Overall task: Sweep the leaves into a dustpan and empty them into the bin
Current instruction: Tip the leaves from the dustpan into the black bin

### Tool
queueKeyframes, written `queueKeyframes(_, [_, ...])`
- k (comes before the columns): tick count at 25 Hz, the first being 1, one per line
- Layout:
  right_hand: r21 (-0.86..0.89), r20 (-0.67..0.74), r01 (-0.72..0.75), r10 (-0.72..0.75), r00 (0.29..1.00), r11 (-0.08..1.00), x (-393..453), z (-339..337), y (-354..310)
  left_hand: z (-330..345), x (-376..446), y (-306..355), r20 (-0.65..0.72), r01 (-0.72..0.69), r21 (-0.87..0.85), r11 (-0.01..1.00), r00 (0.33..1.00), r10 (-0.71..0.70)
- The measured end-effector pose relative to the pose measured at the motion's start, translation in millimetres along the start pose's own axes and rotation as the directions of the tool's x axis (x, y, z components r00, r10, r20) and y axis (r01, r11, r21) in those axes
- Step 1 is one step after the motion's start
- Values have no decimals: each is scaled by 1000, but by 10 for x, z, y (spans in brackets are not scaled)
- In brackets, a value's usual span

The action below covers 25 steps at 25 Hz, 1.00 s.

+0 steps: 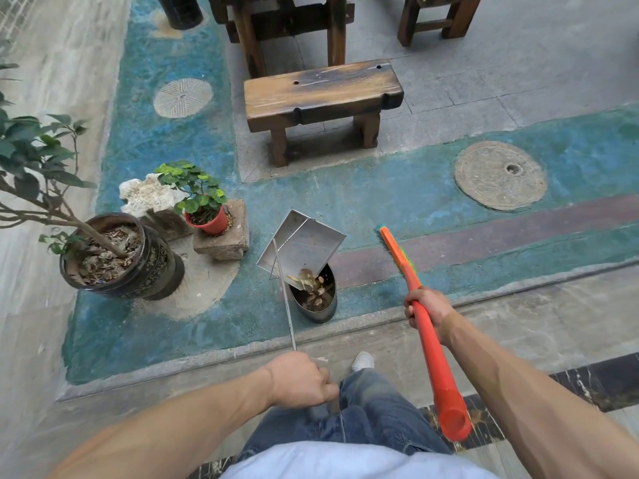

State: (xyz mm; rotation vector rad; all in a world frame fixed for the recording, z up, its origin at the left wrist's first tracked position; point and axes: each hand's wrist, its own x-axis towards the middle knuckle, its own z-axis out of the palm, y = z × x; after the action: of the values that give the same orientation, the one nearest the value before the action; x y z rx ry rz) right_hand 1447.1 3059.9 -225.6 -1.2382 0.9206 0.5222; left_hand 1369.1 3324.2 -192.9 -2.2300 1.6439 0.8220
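Now my left hand (304, 380) grips the dustpan (301, 245) handle, tipping it so leaves (309, 280) slide into the bin (316, 305); my right hand's fingers (411, 311) wrap the broom (415, 299), held clear

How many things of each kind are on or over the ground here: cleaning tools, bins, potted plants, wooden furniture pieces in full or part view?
Cleaning tools: 2, the metal dustpan and the orange broom
Bins: 1, the metal bin
Potted plants: 2, the dark pot and the red pot
Wooden furniture: 3, the bench, the table and the stool
Total: 8
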Motion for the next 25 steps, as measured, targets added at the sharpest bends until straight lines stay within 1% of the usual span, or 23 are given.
queueKeyframes(2, [6, 0, 0, 0, 1000, 1000, 13, -20, 9, 7, 4, -59, -9, -32, 44, 998, 999, 33])
queueKeyframes(4, [2, 3, -3, 3, 1000, 1000, 23, -31, 27, 12, 3, -51, 20, -27, 44, 999, 999, 26])
queueKeyframes(8, [14, 7, -7, 7, 1000, 1000, 38, -46, 6, -25, -12, -85, -7, -20, 66, 998, 1000, 21])
queueKeyframes(10, [21, -3, -6, 6, 1000, 1000, 43, -38, 7, -72, -29, -28, -13, -40, 80, 996, 999, 41])
queueKeyframes(13, [14, -2, -2, 2, 1000, 1000, 57, -35, -15, -149, -23, 98, -2, -25, -25, 999, 1000, 25])
queueKeyframes(14, [11, -1, 1, -1, 1000, 1000, 57, -40, -34, -183, -22, 100, 1, -19, -32, 999, 1000, 19])
queueKeyframes(17, [1, -4, 0, 0, 1000, 1000, 52, -43, -63, -237, -49, 32, -14, -21, -15, 1000, 1000, 20])
queueKeyframes(21, [-23, -4, -5, 4, 1000, 1000, 79, -14, 2, -195, -111, 24, 22, -48, 24, 999, 999, 47])
queueKeyframes(23, [-9, 0, -16, 16, 1000, 1000, 117, -24, -4, -171, -122, 2, -6, -43, 80, 996, 999, 44])
queueKeyframes(25, [12, 2, -36, 36, 999, 999, 137, -44, 15, -152, -152, -33, -28, -12, 62, 998, 1000, 14])
